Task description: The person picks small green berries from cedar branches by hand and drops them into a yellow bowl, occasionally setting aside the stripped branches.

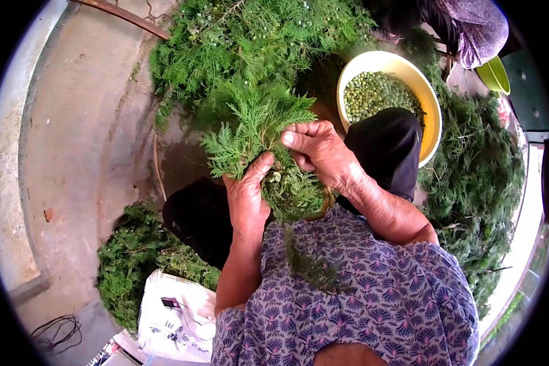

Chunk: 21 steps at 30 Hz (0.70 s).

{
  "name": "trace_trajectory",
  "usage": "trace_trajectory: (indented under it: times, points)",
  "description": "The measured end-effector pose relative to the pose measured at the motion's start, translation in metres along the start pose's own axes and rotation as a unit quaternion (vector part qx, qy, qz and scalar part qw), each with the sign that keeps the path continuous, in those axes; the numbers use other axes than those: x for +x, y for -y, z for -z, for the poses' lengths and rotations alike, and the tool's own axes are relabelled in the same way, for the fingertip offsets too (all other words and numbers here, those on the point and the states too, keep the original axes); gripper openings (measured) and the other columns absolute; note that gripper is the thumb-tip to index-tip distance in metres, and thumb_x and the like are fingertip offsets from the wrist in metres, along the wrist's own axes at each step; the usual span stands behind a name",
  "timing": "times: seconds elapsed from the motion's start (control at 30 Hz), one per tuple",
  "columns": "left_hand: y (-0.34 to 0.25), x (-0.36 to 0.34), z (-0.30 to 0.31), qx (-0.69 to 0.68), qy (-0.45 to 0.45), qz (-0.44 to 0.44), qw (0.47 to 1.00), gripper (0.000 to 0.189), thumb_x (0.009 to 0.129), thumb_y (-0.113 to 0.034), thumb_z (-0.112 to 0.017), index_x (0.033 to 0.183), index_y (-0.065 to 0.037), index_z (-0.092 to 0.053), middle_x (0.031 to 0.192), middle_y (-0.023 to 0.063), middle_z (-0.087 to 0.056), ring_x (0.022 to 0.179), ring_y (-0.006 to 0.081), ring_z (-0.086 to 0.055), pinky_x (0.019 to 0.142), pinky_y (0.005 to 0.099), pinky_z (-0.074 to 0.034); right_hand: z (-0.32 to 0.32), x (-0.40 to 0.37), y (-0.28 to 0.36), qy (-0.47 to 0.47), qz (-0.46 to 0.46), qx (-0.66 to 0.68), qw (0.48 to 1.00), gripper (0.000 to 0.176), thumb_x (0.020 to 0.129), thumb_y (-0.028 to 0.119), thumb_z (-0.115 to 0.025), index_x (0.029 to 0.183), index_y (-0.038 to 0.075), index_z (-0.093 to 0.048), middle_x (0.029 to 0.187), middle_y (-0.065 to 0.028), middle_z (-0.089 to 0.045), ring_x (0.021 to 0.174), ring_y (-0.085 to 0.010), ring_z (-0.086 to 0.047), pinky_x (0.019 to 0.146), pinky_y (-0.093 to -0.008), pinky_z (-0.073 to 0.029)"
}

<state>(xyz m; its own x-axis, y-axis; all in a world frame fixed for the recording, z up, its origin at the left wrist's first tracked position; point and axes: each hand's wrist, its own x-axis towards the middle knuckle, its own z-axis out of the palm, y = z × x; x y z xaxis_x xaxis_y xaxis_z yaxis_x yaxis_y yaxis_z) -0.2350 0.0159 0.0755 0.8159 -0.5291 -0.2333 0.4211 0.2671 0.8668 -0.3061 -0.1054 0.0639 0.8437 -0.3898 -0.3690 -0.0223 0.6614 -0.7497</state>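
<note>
My left hand (248,194) is closed around a green conifer sprig (253,119) with flat, feathery, scaly leaves, its thumb pressed across the stems. Beside it, my right hand (324,151) has thumb and fingers pinched together at the sprig's right edge. Whatever lies between those fingertips is too small to make out. Below both hands, more leafy clippings (294,194) lie in front of my lap, and some trail onto the patterned shirt. Just past my right knee stands a yellow basin (434,131), partly filled with small round green cones or berries (378,94).
A large heap of cut branches (244,46) lies ahead, another pile (470,177) to the right and a smaller one (131,256) at lower left. Nearby are a white sack (171,329) and a coiled cable (58,335). Another person (476,27) is at upper right, near a green basin (494,76).
</note>
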Motion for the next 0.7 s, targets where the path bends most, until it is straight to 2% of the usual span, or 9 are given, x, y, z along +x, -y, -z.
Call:
trace_trajectory:
  times: [0.1, 0.13, 0.2, 0.37, 0.43, 0.5, 0.57, 0.67, 0.7]
  points:
    - [0.013, 0.006, 0.007, -0.029, -0.043, 0.075, 0.996, 0.036, 0.077, -0.001, -0.065, 0.112, 0.0, -0.053, 0.099, 0.0065, -0.06, 0.083, 0.0153, -0.058, 0.073, 0.0278, -0.049, 0.006, -0.003, 0.003, -0.067, -0.05, 0.01, 0.996, 0.01, 0.084, 0.014, -0.061, 0.085, 0.004, -0.064, 0.057, 0.0012, -0.052, 0.044, -0.0059, -0.043, 0.039, -0.0208, -0.034]
    - [0.015, 0.008, 0.013, -0.051, -0.031, 0.096, 0.994, 0.033, 0.077, 0.0, -0.064, 0.109, 0.0, -0.055, 0.091, 0.0061, -0.061, 0.074, 0.0149, -0.059, 0.067, 0.0278, -0.05, 0.021, -0.001, 0.004, -0.079, 0.029, -0.285, 0.955, 0.009, 0.085, 0.014, -0.059, 0.089, 0.006, -0.062, 0.056, 0.002, -0.048, 0.045, -0.0057, -0.043, 0.039, -0.0205, -0.036]
    - [0.015, 0.005, 0.02, -0.022, -0.049, 0.107, 0.993, 0.021, 0.082, -0.011, -0.062, 0.098, 0.003, -0.06, 0.083, 0.0064, -0.062, 0.068, 0.0145, -0.06, 0.061, 0.0277, -0.05, 0.034, -0.002, 0.022, -0.159, 0.079, -0.041, 0.983, 0.011, 0.087, 0.014, -0.056, 0.096, 0.008, -0.059, 0.058, 0.0024, -0.048, 0.048, -0.0057, -0.041, 0.043, -0.0184, -0.037]
    - [0.012, 0.016, 0.049, -0.128, 0.016, 0.211, 0.969, 0.02, 0.085, -0.016, -0.059, 0.099, -0.001, -0.059, 0.082, 0.0026, -0.061, 0.067, 0.011, -0.057, 0.063, 0.025, -0.048, 0.108, -0.01, 0.061, -0.272, 0.174, -0.169, 0.931, 0.025, 0.083, 0.009, -0.057, 0.106, 0.001, -0.057, 0.078, -0.0037, -0.058, 0.063, -0.009, -0.051, 0.055, -0.0189, -0.041]
    - [0.0, 0.004, 0.025, -0.131, -0.029, 0.154, 0.979, 0.026, 0.088, -0.027, -0.054, 0.098, -0.003, -0.059, 0.082, 0.0028, -0.062, 0.069, 0.0105, -0.058, 0.063, 0.0254, -0.048, 0.158, -0.015, 0.078, -0.326, 0.21, -0.404, 0.828, 0.038, 0.08, 0.02, -0.061, 0.112, 0.0, -0.056, 0.098, -0.0125, -0.061, 0.085, -0.0204, -0.057, 0.077, -0.0291, -0.045]
    - [0.002, -0.004, 0.024, -0.204, -0.017, 0.104, 0.973, 0.029, 0.09, -0.026, -0.051, 0.104, -0.002, -0.058, 0.086, 0.0065, -0.064, 0.074, 0.0145, -0.061, 0.067, 0.0265, -0.05, 0.236, -0.014, 0.083, -0.4, 0.26, -0.692, 0.542, 0.05, 0.077, 0.032, -0.063, 0.117, 0.003, -0.054, 0.109, -0.0172, -0.058, 0.1, -0.0312, -0.055, 0.093, -0.0357, -0.039]
    - [-0.002, -0.001, 0.023, -0.198, -0.029, 0.133, 0.971, 0.03, 0.091, -0.026, -0.049, 0.106, -0.002, -0.057, 0.09, 0.0081, -0.064, 0.077, 0.0161, -0.061, 0.069, 0.0279, -0.05, 0.276, -0.014, 0.092, -0.456, 0.193, -0.736, 0.461, 0.045, 0.078, 0.03, -0.063, 0.114, 0.004, -0.056, 0.113, -0.0165, -0.056, 0.098, -0.0301, -0.056, 0.091, -0.0355, -0.042]
    - [0.007, 0.008, 0.033, -0.224, 0.001, 0.155, 0.962, 0.032, 0.092, -0.024, -0.045, 0.114, -0.002, -0.053, 0.098, 0.011, -0.062, 0.082, 0.0197, -0.062, 0.071, 0.0318, -0.052, 0.217, -0.019, 0.094, -0.468, 0.278, -0.631, 0.552, 0.032, 0.081, 0.021, -0.062, 0.108, 0.003, -0.06, 0.111, -0.0145, -0.059, 0.095, -0.0253, -0.058, 0.086, -0.0323, -0.045]
    - [0.017, 0.013, 0.043, -0.255, 0.043, 0.148, 0.955, 0.035, 0.093, -0.023, -0.043, 0.118, -0.002, -0.051, 0.103, 0.0123, -0.061, 0.085, 0.0216, -0.062, 0.072, 0.0342, -0.053, 0.153, -0.021, 0.092, -0.437, 0.284, -0.482, 0.704, 0.021, 0.083, 0.012, -0.06, 0.102, 0.002, -0.064, 0.102, -0.0113, -0.063, 0.091, -0.0192, -0.06, 0.08, -0.028, -0.046]
